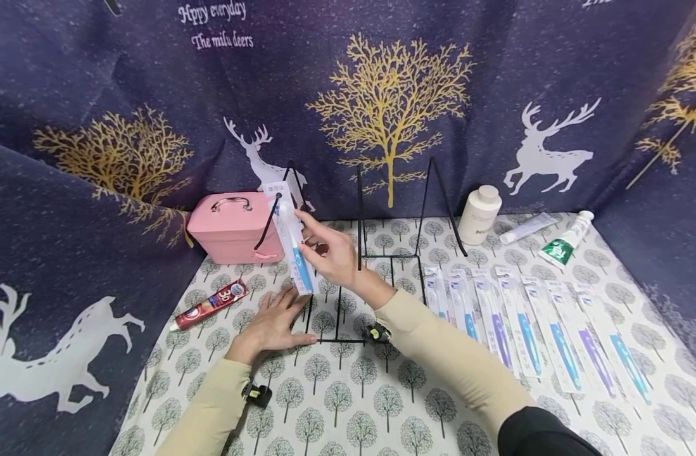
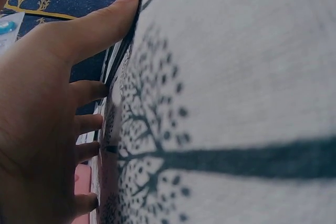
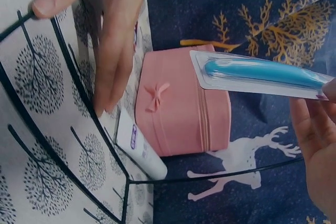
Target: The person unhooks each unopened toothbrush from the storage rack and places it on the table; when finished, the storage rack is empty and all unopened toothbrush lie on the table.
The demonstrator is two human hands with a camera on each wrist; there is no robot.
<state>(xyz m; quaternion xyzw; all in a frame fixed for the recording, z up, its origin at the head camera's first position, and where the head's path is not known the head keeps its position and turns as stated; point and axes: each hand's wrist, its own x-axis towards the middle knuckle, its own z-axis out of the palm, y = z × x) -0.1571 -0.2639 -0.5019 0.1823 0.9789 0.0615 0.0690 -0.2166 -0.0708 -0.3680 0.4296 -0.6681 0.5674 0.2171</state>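
My right hand (image 1: 333,253) pinches the edge of a packaged toothbrush (image 1: 300,259) with a blue handle, held upright. The top of its card meets the tip of a hook on the black wire rack (image 1: 392,256); whether the hook passes through the hole is hard to tell. In the right wrist view the blister pack (image 3: 252,73) lies between thumb and fingers. My left hand (image 1: 276,322) rests with spread fingers at the left side of the rack's base. Its thumb touches the base wire in the left wrist view, where the hand (image 2: 42,98) fills the left side.
A pink case (image 1: 234,231) stands behind the left hand, near a red toothpaste tube (image 1: 211,305). Several packaged toothbrushes (image 1: 530,329) lie in a row at right. Beyond them are a white bottle (image 1: 480,215), a white tube (image 1: 528,228) and a green-and-white tube (image 1: 567,240).
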